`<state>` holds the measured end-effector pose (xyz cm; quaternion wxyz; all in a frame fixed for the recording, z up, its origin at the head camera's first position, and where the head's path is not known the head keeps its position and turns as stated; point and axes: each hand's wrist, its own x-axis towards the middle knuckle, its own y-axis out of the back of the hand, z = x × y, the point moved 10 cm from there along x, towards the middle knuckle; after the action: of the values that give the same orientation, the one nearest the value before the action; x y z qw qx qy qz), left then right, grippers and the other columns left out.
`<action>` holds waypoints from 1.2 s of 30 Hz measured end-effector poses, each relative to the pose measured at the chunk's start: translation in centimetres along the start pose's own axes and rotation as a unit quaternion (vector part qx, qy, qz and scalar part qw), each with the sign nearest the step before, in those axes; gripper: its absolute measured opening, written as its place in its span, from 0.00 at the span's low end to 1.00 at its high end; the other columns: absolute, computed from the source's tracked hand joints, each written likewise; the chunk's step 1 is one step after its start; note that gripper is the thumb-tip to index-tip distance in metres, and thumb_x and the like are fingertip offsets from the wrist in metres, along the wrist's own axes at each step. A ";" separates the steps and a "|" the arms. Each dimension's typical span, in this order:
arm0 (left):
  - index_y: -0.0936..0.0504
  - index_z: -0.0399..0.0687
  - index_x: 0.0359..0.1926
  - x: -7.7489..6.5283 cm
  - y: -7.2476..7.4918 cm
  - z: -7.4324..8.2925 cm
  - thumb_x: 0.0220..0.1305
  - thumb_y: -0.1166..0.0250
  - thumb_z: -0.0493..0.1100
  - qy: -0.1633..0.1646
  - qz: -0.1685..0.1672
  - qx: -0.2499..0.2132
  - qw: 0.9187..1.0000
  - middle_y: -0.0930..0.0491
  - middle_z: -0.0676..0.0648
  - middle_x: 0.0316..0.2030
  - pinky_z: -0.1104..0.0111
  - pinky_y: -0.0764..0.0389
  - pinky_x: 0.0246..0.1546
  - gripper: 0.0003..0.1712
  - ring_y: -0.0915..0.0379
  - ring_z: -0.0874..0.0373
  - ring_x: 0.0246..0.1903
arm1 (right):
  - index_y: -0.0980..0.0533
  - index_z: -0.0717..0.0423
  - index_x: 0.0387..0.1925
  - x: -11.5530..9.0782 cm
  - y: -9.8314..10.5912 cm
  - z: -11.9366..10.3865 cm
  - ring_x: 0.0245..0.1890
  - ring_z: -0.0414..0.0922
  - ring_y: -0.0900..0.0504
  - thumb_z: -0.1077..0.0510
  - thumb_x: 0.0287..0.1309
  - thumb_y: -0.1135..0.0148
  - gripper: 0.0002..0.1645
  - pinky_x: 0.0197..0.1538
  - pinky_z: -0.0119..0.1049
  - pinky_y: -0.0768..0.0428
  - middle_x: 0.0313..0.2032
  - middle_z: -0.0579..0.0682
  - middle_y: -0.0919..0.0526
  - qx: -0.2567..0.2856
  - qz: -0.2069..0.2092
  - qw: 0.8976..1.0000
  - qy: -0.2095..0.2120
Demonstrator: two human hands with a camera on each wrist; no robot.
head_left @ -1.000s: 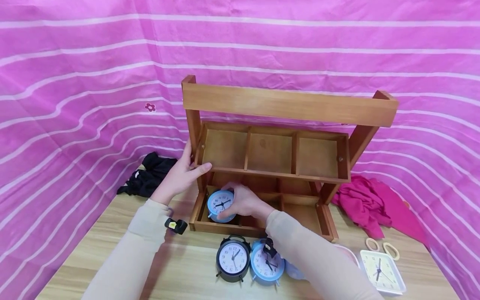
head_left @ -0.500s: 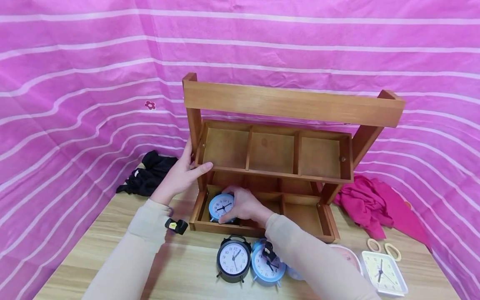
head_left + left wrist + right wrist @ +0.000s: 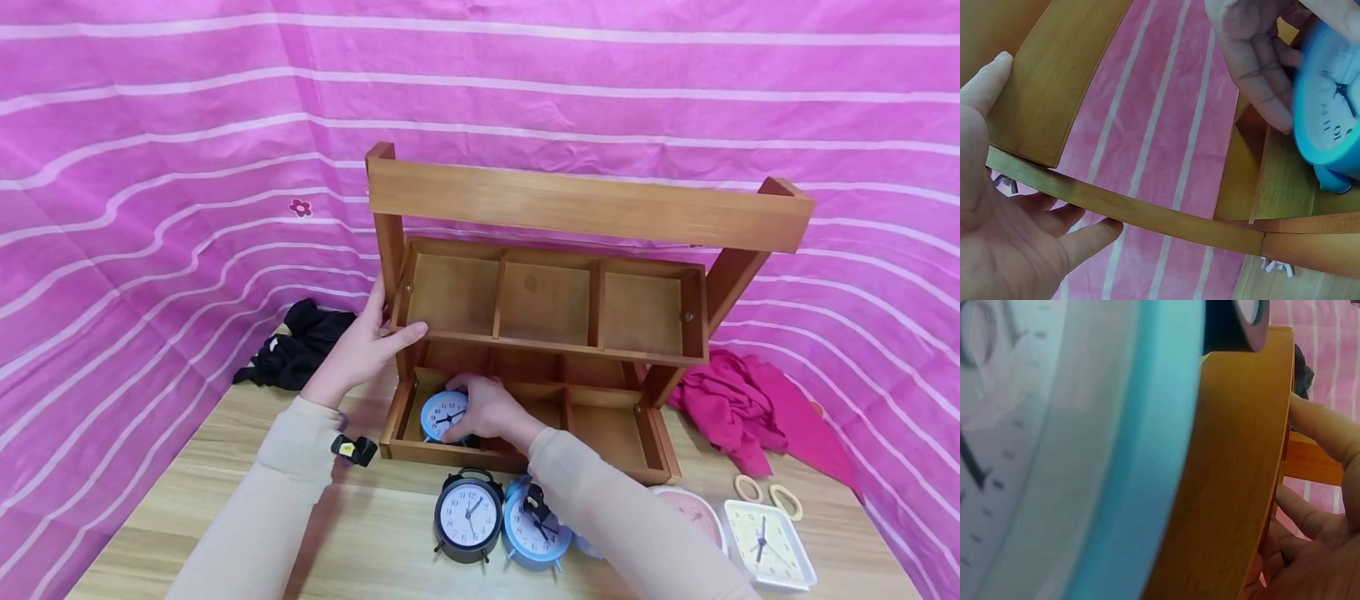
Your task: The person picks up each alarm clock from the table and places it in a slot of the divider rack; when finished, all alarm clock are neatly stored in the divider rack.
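A small blue alarm clock (image 3: 444, 416) leans, face up, in the left compartment of the lower tray of a two-tier wooden shelf (image 3: 592, 204). My right hand (image 3: 491, 406) grips it from the right side, thumb by the lower rim and fingers over the top. In the left wrist view the clock (image 3: 1329, 100) overlaps the lower tray. My left hand (image 3: 367, 346) holds the shelf's left upright, thumb over the upper tray's corner and fingers on the outer side. In front stand a black twin-bell alarm clock (image 3: 468, 514) and another blue alarm clock (image 3: 536, 527).
A round pink clock (image 3: 688, 510), partly behind the right sleeve, and a square white clock (image 3: 768, 546) lie at the right, near two wooden rings (image 3: 785, 502). Black cloth (image 3: 300, 346) lies at the left, magenta cloth (image 3: 727, 408) at the right. A striped pink curtain (image 3: 525, 83) hangs behind.
The blue clock in my right hand has shifted slightly right and settled lower in the left compartment. My left hand stays on the shelf's upright.
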<state>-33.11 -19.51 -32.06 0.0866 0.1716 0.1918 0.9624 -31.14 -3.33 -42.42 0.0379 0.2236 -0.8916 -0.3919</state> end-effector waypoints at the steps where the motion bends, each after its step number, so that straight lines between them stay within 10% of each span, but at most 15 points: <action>1: 0.66 0.88 0.80 0.0 0.0 0.0 0.72 0.32 0.52 -0.001 0.001 -0.001 1.000 0.52 0.49 0.82 0.40 0.31 0.68 0.57 0.40 0.39 0.75 | 0.22 0.52 0.60 0.0 0.0 0.0 0.58 0.53 0.25 0.55 0.41 0.12 0.42 0.66 0.53 0.23 0.56 0.52 0.19 -0.007 0.000 1.000 -0.001; 25: 0.67 0.86 0.81 -0.1 0.0 0.6 0.71 0.30 0.51 -0.004 0.006 0.006 1.000 0.54 0.51 0.83 0.38 0.34 0.69 0.59 0.44 0.41 0.77 | 0.41 0.43 0.80 -5.1 2.5 -1.7 0.73 0.57 0.39 0.38 0.40 0.15 0.68 0.68 0.66 0.30 0.76 0.51 0.37 0.028 -0.070 0.995 0.064; 36: 0.67 0.88 0.80 -0.1 -0.1 0.3 0.71 0.31 0.55 0.004 0.010 0.015 1.000 0.53 0.50 0.83 0.35 0.35 0.69 0.58 0.45 0.40 0.77 | 0.41 0.37 0.81 -9.6 5.1 -2.6 0.77 0.57 0.45 0.26 0.37 0.19 0.71 0.71 0.73 0.42 0.80 0.49 0.42 -0.059 0.013 0.990 0.127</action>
<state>-32.90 -19.40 -31.89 0.0733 0.1711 0.2049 0.9609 -23.80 2.03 -35.90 0.1690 0.2571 -0.8577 -0.4120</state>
